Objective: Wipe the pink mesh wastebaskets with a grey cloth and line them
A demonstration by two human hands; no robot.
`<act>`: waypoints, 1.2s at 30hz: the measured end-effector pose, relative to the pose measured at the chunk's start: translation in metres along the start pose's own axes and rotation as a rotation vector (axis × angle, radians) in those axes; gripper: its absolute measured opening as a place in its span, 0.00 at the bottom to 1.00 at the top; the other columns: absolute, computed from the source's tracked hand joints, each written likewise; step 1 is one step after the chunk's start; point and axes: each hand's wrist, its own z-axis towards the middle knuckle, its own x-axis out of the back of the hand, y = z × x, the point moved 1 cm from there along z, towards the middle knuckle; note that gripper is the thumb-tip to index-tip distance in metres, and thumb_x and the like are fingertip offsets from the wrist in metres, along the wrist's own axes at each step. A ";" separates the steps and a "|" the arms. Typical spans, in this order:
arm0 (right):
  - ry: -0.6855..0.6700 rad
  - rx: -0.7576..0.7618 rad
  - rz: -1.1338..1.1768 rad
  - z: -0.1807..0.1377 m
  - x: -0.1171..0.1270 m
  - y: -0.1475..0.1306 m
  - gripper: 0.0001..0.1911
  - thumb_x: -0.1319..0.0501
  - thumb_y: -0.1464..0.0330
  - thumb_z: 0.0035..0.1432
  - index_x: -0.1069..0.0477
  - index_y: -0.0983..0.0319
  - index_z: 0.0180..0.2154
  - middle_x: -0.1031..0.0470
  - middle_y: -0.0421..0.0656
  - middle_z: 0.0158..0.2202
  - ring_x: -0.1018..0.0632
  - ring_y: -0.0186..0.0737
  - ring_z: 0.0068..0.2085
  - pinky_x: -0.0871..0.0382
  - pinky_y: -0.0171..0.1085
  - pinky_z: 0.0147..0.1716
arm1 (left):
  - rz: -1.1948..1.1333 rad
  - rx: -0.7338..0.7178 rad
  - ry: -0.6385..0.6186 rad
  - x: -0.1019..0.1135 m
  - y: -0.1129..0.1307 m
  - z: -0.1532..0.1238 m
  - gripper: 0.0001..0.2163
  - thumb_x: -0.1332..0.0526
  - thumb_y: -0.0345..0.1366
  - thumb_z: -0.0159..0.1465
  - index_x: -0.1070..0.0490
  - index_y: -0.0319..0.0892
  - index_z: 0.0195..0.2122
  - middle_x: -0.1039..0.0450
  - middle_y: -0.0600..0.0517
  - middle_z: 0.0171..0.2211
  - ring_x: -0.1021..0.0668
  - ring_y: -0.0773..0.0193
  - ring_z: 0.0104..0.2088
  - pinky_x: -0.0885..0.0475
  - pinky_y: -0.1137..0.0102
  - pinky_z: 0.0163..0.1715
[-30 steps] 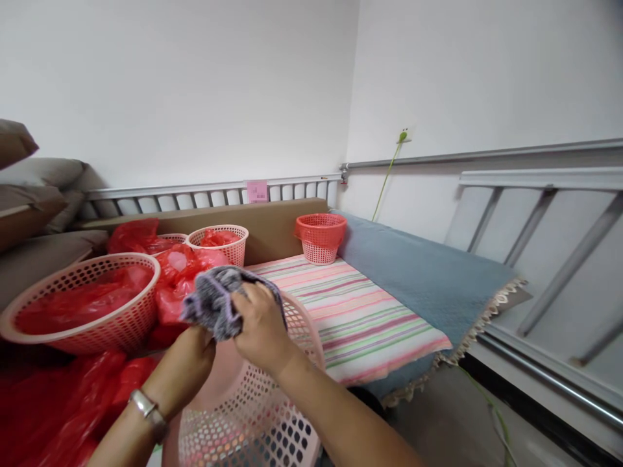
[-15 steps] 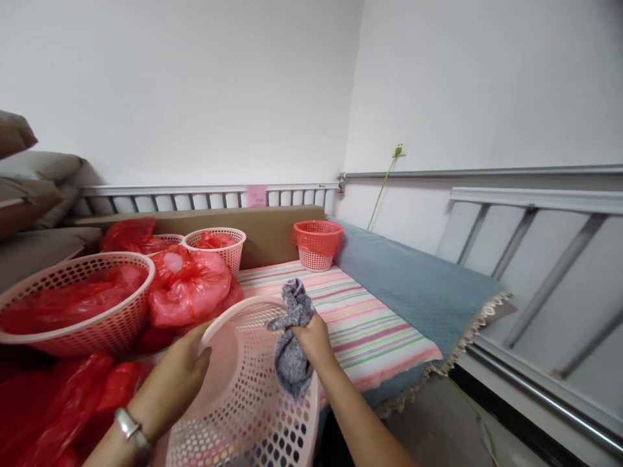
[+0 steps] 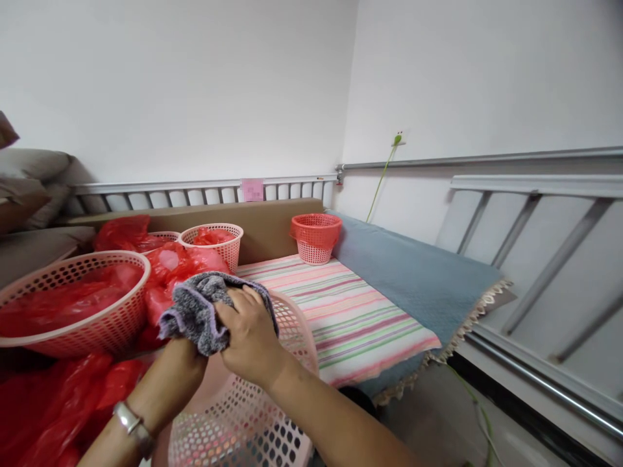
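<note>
A pink perforated plastic basket [image 3: 233, 415] is tilted with its mouth towards me. My left hand [image 3: 183, 364] is at its left rim, the fingers hidden under a cloth; the basket stays held at the same tilt. My right hand [image 3: 253, 334] is closed on the grey cloth with purple edging [image 3: 197, 308], pressing it at the upper rim right beside my left hand. The cloth drapes over that part of the rim and over my left fingers.
To the left stand pink baskets [image 3: 117, 314] with red plastic bags [image 3: 63, 402] in and around them. A basket with a red upper part [image 3: 316, 240] stands at the back on a striped cloth [image 3: 360, 318]. Blue padded fabric [image 3: 409, 259] runs along the right wall.
My right hand has moved left with the cloth, from over the basket's mouth to the rim by my left hand. The cloth has spread out and covers my left fingers.
</note>
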 end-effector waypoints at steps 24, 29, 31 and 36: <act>0.229 -0.418 0.092 -0.018 0.020 0.059 0.17 0.44 0.77 0.43 0.34 0.60 0.38 0.29 0.42 0.37 0.28 0.40 0.39 0.36 0.35 0.38 | -0.387 0.337 0.021 0.024 -0.006 -0.047 0.24 0.48 0.42 0.59 0.42 0.35 0.55 0.33 0.42 0.53 0.29 0.53 0.52 0.36 0.61 0.53; 0.054 -0.303 -0.096 -0.007 0.020 0.044 0.17 0.46 0.78 0.43 0.35 0.60 0.38 0.32 0.42 0.35 0.30 0.40 0.37 0.37 0.34 0.35 | -0.421 0.289 -0.042 0.019 -0.015 -0.027 0.22 0.49 0.34 0.58 0.39 0.34 0.54 0.31 0.44 0.52 0.29 0.56 0.52 0.39 0.62 0.55; 0.040 -0.317 -0.154 -0.006 0.019 0.046 0.16 0.46 0.78 0.44 0.36 0.60 0.38 0.33 0.43 0.35 0.31 0.40 0.37 0.38 0.35 0.35 | -0.398 0.247 -0.041 0.016 -0.015 -0.018 0.22 0.50 0.31 0.57 0.39 0.36 0.54 0.30 0.46 0.51 0.29 0.57 0.52 0.40 0.62 0.55; 0.022 -0.254 -0.256 0.003 0.014 0.029 0.13 0.45 0.74 0.48 0.34 0.62 0.39 0.33 0.47 0.38 0.32 0.44 0.40 0.38 0.40 0.40 | -0.357 0.187 -0.028 0.005 -0.009 -0.009 0.24 0.51 0.26 0.55 0.40 0.36 0.55 0.30 0.46 0.51 0.31 0.58 0.53 0.39 0.63 0.55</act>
